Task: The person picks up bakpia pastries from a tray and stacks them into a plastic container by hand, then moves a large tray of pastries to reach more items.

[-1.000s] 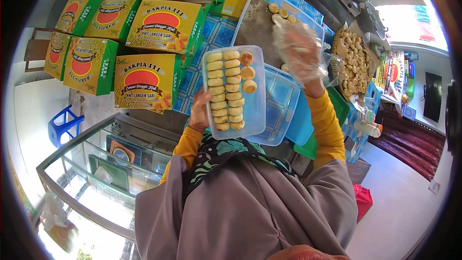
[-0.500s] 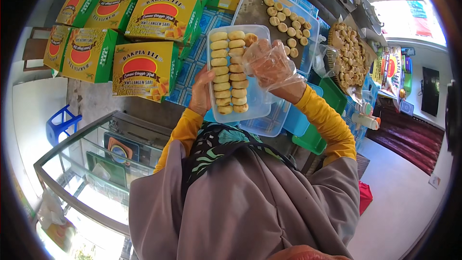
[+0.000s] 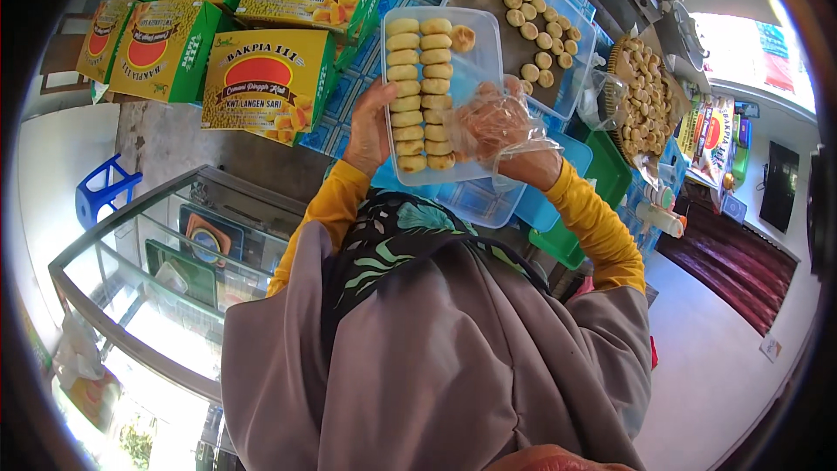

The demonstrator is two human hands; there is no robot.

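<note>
My left hand [image 3: 370, 129] grips the left side of a clear plastic box [image 3: 481, 70], tilted toward me. Two rows of small round pastries [image 3: 404, 89] stand on edge inside it, packed along its left half. One more pastry [image 3: 463, 37] lies flat near the far end, beside the right-hand row. My right hand [image 3: 501, 126], in a loose clear plastic glove, reaches over the box's near right part, fingertips against the lower end of the right-hand row. The crinkled glove and blur hide whether its fingers hold a pastry.
Yellow and green cartons [image 3: 268, 83] are stacked at the left. Beyond the box, a large clear tray [image 3: 475, 0] holds loose pastries; a woven basket [image 3: 621, 113] of more is at its right. Green trays [image 3: 608, 170] sit near my right arm. A glass display case [image 3: 131, 235] stands at lower left.
My right hand has moved from the far part of the box down toward the near end of the right-hand row. The single pastry at the far end is now uncovered.
</note>
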